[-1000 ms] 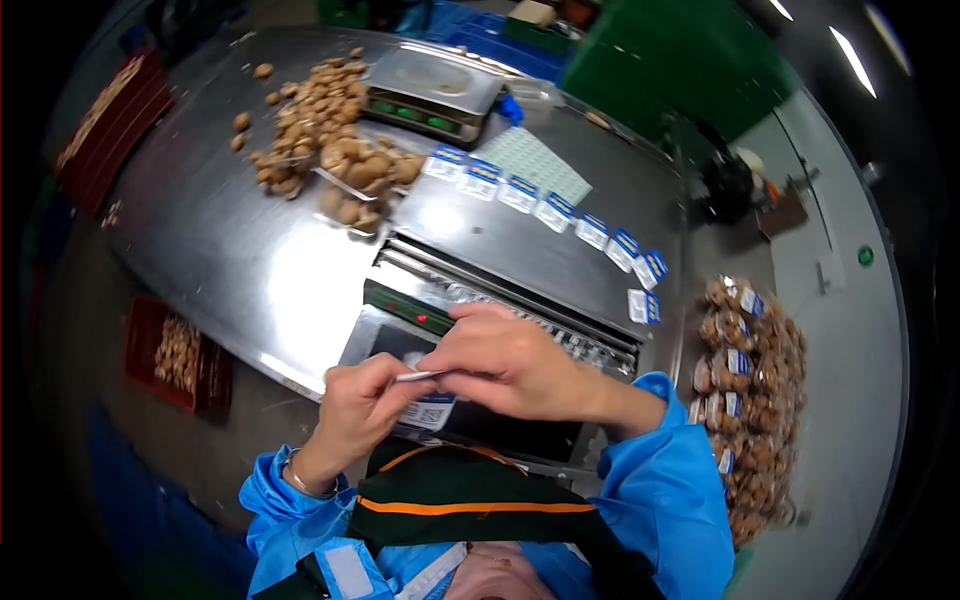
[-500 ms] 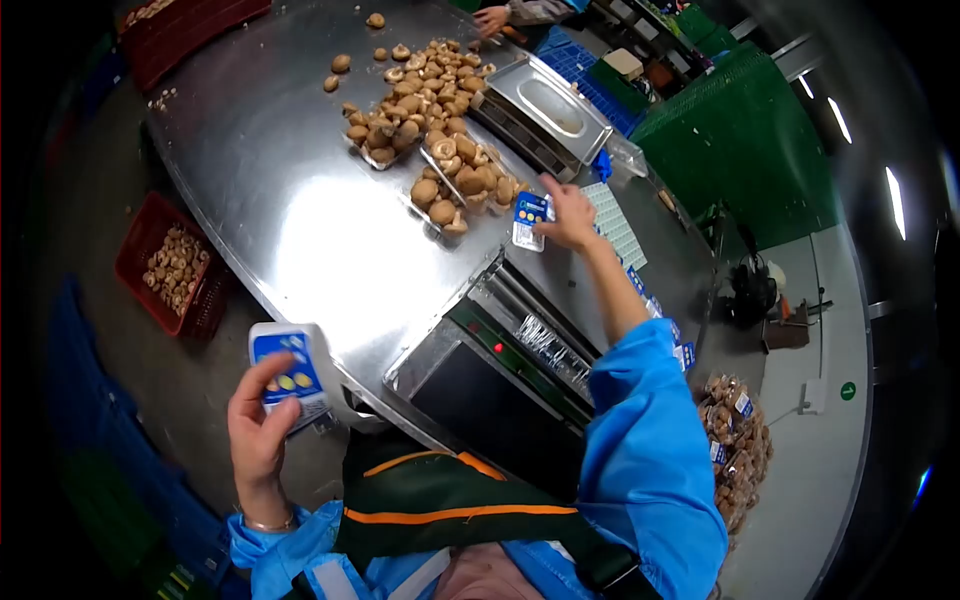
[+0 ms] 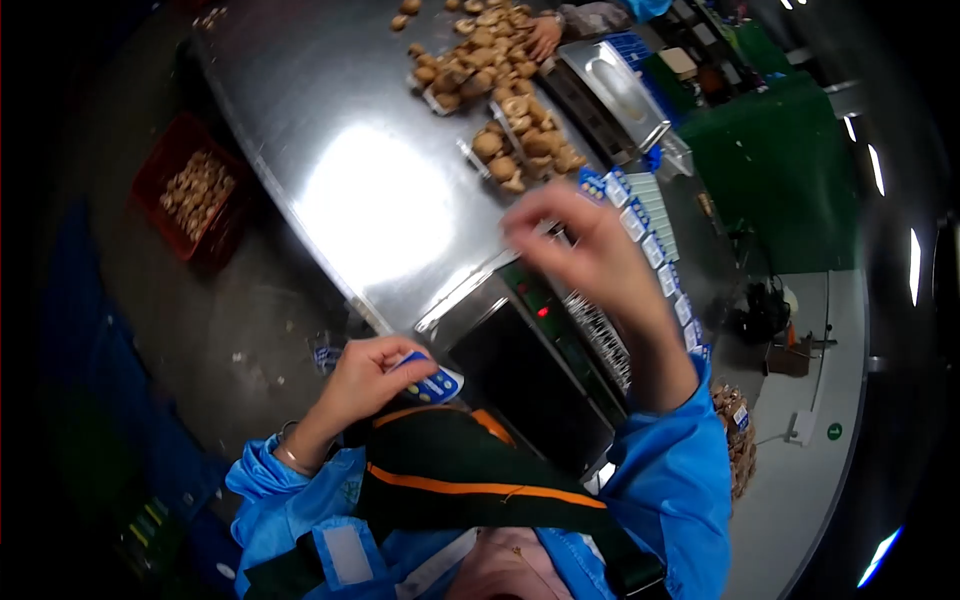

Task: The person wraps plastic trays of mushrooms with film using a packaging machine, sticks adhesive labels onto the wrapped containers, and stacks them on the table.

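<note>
Between its thumb and fingers my left hand [image 3: 368, 378] pinches a blue and white label [image 3: 432, 380], close to the table's near edge. My right hand [image 3: 580, 245] is raised over the sealing machine [image 3: 520, 385], blurred, with thumb and fingers curved apart and nothing seen between them. Beyond it, trays of brown mushrooms [image 3: 535, 135] stand beside a loose pile of mushrooms [image 3: 490, 50]. A row of blue and white labels [image 3: 654, 250] runs along the table to the right of my right hand, next to a pale green sheet [image 3: 652, 212].
A scale [image 3: 612, 90] stands at the back of the metal table [image 3: 300, 130]. Another person's hand [image 3: 545, 36] is by the mushroom pile. A red crate of mushrooms [image 3: 155, 190] is on the floor at left. Packed mushrooms [image 3: 738, 455] are stacked at right.
My left hand has moved right with its label, towards the machine. My right hand has come back nearer to me; the label it held is no longer seen in it. The view has shifted.
</note>
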